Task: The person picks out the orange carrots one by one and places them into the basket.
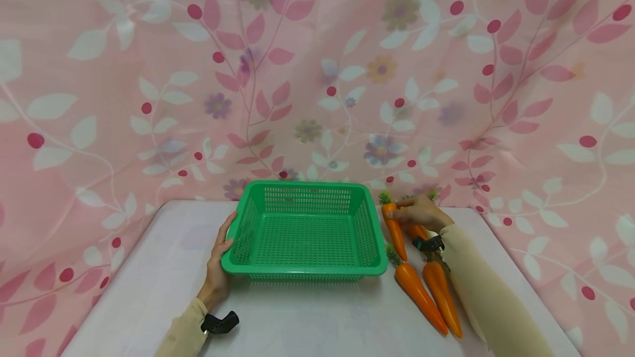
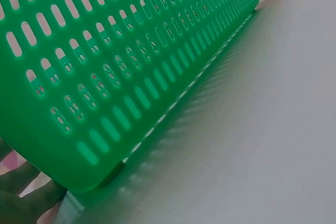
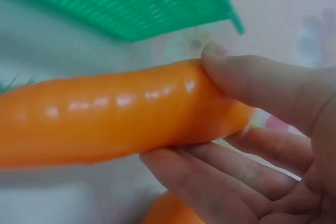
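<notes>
My right hand [image 1: 421, 214] pinches an orange carrot [image 1: 394, 230] near its thick, leafy end, thumb on one side and fingers on the other. In the right wrist view the carrot [image 3: 121, 111] spans the left and middle of the picture. A green plastic basket [image 1: 305, 274] with slotted walls stands upright with bare insides. Against its left side rests my left hand [image 1: 218, 263], fingers fairly straight along the rim. The left wrist view shows the basket's slotted wall [image 2: 121, 72] and a few fingers [image 2: 31, 198] by its corner.
Two carrots lie on the white tabletop [image 1: 307, 318] right of the basket: one carrot [image 1: 419, 296] and another carrot [image 1: 441, 296] beside it. More orange carrot [image 1: 415, 231] shows beneath my right hand. A pink floral cloth [image 1: 317, 98] hangs behind the table.
</notes>
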### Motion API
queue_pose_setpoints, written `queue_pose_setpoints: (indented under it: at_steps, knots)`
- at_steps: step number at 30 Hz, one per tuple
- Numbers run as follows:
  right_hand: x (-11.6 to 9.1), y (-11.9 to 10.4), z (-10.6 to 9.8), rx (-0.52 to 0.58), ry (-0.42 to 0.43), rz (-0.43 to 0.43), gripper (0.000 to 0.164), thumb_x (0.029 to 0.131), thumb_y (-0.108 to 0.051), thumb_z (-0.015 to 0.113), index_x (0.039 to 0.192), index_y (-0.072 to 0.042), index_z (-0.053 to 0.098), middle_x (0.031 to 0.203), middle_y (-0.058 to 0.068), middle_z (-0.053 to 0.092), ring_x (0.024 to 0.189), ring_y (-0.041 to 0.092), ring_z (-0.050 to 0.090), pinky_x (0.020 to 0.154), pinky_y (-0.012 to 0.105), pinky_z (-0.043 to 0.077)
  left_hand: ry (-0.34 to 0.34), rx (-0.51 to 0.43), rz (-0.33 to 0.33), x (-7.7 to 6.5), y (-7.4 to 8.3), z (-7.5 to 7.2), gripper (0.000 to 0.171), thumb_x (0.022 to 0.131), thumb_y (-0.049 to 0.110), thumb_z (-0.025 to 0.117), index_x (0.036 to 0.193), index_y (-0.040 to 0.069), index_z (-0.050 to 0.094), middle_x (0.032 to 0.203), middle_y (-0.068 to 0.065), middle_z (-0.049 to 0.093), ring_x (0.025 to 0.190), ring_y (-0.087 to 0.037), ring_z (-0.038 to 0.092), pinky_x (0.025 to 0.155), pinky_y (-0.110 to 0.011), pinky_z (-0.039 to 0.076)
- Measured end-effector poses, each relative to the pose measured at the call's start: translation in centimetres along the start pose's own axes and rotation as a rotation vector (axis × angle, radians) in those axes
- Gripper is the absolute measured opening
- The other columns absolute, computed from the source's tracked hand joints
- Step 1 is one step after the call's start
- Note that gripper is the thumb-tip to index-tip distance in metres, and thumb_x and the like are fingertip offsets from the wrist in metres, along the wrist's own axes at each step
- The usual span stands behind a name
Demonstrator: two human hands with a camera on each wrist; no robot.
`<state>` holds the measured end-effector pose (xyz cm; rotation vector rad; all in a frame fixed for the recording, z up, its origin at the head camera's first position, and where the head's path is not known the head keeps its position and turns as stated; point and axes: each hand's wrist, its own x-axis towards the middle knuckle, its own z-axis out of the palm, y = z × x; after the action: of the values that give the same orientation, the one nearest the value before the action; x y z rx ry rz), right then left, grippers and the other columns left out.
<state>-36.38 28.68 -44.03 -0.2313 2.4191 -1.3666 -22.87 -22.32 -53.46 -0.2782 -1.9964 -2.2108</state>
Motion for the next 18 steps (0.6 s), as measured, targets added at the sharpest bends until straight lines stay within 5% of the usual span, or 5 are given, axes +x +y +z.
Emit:
queue_pose_setpoints:
  at_steps: [8, 18]
  knots:
    - [0.5, -1.2, -0.6, 0.126, -0.055, -0.059, 0.055, 0.103, -0.022, 0.071, 0.148, 0.007, 0.057, 0.125, 0.014, 0.076, 0.106, 0.023, 0.077, 0.097, 0.049, 0.059, 0.003, 0.004, -0.002, 0.0, -0.2, 0.0, 0.062, 0.11, 0.033, 0.021, 0.171, 0.034, 0.017, 0.176, 0.004, 0.013, 0.149, -0.014, 0.025, 0.111, -0.023, 0.027]
    - [0.8, -3.9, -0.8, 0.18, -0.073, -0.078, 0.069, 0.104, -0.025, 0.07, 0.157, 0.008, 0.042, 0.13, 0.014, 0.074, 0.108, 0.02, 0.077, 0.1, 0.047, 0.057, 0.018, 0.021, 0.005, 0.2, -0.2, -0.1, 0.061, 0.11, 0.033, 0.02, 0.171, 0.035, 0.019, 0.176, 0.006, 0.014, 0.149, -0.013, 0.025, 0.111, -0.025, 0.025]
